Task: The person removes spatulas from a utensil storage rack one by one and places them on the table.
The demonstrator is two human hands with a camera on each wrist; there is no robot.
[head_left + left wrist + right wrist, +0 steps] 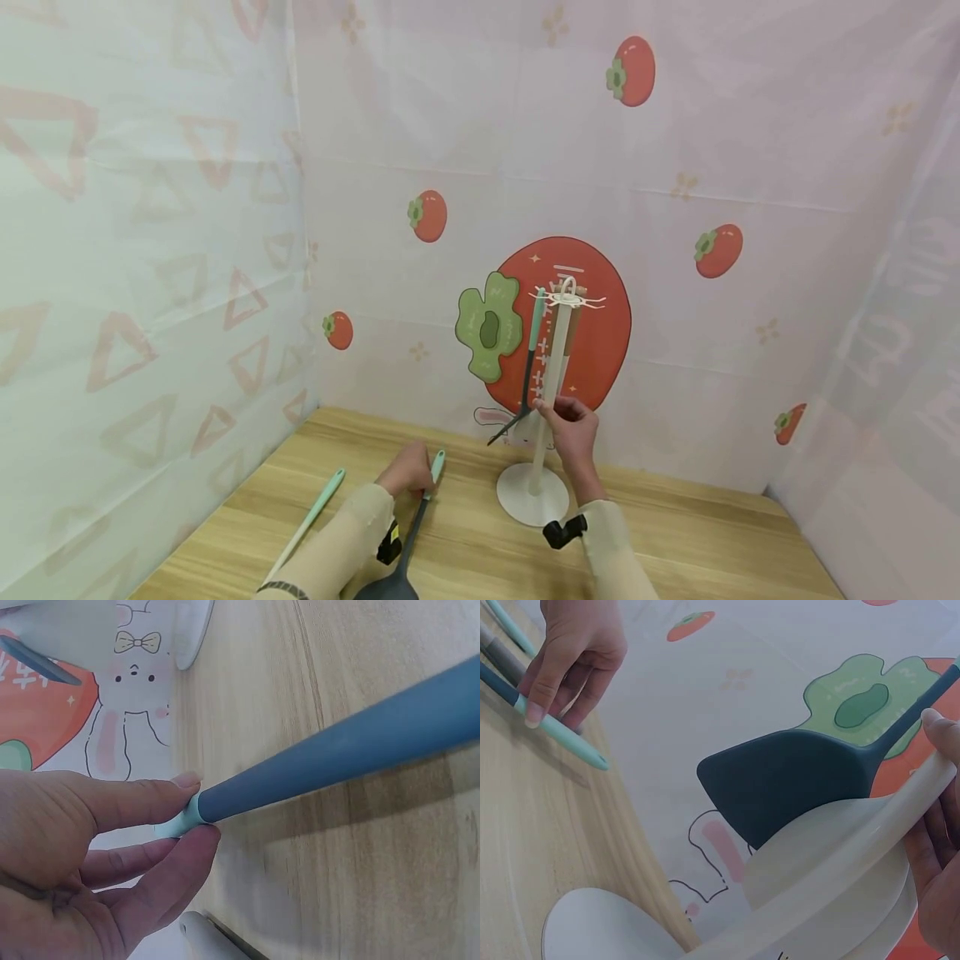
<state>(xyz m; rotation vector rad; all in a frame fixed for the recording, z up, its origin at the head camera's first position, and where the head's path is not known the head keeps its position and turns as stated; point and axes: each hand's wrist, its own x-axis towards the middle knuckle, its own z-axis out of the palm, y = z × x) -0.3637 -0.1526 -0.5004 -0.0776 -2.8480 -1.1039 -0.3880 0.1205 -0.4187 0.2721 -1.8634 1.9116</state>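
Observation:
My left hand pinches a kitchen utensil between thumb and fingertips, where its mint-green handle meets the dark blue-grey shaft. It lies along the table, its broad dark head cut off by the head view's lower edge. Around the upright pole of a white utensil stand, my right hand curls its fingers. From the stand's hooks hangs a dark turner with a mint-green handle. Behind the pole hangs a second, cream utensil with a brown handle; its shape is partly hidden.
Left of my left forearm, another utensil with a mint-green handle and pale shaft lies on the wooden table. The stand's round white base rests near the table's back edge. Printed cloth walls enclose the back and sides.

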